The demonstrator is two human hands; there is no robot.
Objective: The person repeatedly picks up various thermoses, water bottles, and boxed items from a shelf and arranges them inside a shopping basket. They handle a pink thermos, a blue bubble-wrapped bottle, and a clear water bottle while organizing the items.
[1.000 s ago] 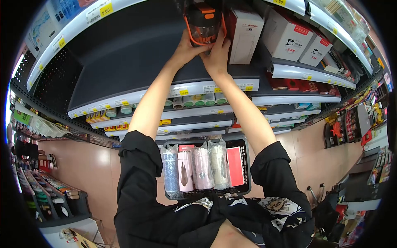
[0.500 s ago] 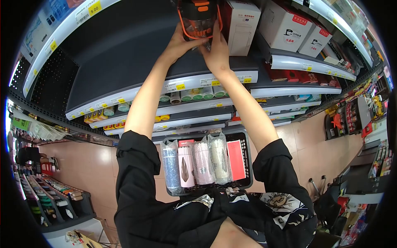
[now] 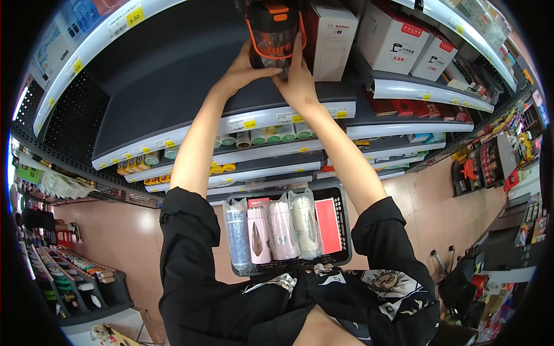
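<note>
At the top of the view, a clear water bottle point(image 3: 271, 45) with a black lid and an orange carry handle stands upright on the dark shelf. My left hand point(image 3: 241, 75) wraps its left side, while my right hand point(image 3: 296, 83) grips it from the right with the fingers pointing up along it. Both thumbs come close together at its lower front. A tall white box point(image 3: 332, 43) stands just right of my right hand. Below my arms, a black basket point(image 3: 345, 254) holds several bottles in bubble wrap, a pink bottle point(image 3: 259, 235) and a red box point(image 3: 328, 226).
Price labels line the white shelf edge point(image 3: 190, 135) under my forearms. White mug boxes point(image 3: 395, 43) stand on the shelf to the right. Lower shelves carry several rolls and small packs. A display rack point(image 3: 81, 282) stands at the lower left on the tiled floor.
The bottle and both hands sit slightly lower and further left in the view, and more of the bottle's clear body shows. My hands keep hold of it.
</note>
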